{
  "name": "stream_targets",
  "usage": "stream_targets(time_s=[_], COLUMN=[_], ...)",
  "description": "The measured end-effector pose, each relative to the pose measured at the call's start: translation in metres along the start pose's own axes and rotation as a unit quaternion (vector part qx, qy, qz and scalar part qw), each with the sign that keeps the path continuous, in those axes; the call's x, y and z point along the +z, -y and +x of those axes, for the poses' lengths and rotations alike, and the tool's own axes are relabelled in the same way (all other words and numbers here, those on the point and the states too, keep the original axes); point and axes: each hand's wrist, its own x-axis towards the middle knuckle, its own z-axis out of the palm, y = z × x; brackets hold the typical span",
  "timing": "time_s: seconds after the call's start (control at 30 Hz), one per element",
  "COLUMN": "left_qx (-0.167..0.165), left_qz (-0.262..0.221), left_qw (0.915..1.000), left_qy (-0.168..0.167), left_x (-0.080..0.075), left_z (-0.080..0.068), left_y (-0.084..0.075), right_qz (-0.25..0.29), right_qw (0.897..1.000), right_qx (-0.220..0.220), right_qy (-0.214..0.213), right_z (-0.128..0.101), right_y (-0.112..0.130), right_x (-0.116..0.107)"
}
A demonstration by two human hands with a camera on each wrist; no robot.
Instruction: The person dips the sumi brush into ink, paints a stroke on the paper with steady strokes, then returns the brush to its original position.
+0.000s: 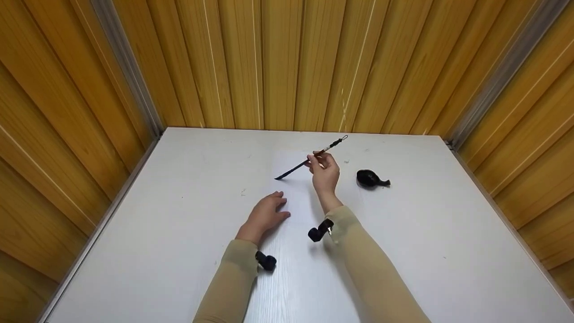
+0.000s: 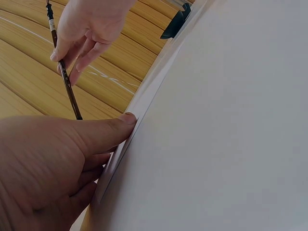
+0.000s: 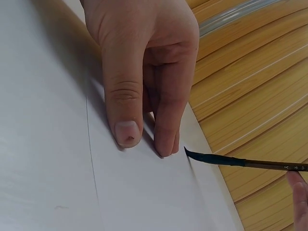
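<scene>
My right hand (image 1: pixel 326 172) pinches a calligraphy brush (image 1: pixel 293 170) by its dark shaft, with the hanging loop up and the bristles slanting down to the left. The brush's dark curved tip (image 3: pixel 197 155) is at or just above a white sheet of paper (image 3: pixel 130 192); contact cannot be told. My left hand (image 1: pixel 265 214) rests on the paper's left part, its thumb (image 2: pixel 108 132) and fingertips touching the sheet near the edge. In the right wrist view, only fingertips of the right hand (image 3: pixel 299 199) show at the right border.
A shiny black rounded object with a narrow neck (image 1: pixel 368 178) lies on the white table (image 1: pixel 426 215), right of my right hand. Wood-patterned walls (image 1: pixel 278 63) enclose the table at the back and both sides. Black wrist cameras (image 1: pixel 320 230) sit on both sleeves.
</scene>
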Motion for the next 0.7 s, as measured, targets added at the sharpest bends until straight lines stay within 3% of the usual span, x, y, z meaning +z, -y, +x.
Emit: stream_targets(time_s=[0.7], left_qx=[0.001], left_qz=[0.002], left_qw=[1.0], left_qy=[0.001], left_x=[-0.0013], left_z=[-0.0007], left_y=[-0.0012], right_qz=[-0.037], right_qw=[0.998], right_qx=[-0.047], right_qy=[0.032], right_z=[-0.0016], right_y=[0.0036], right_x=[0.0022])
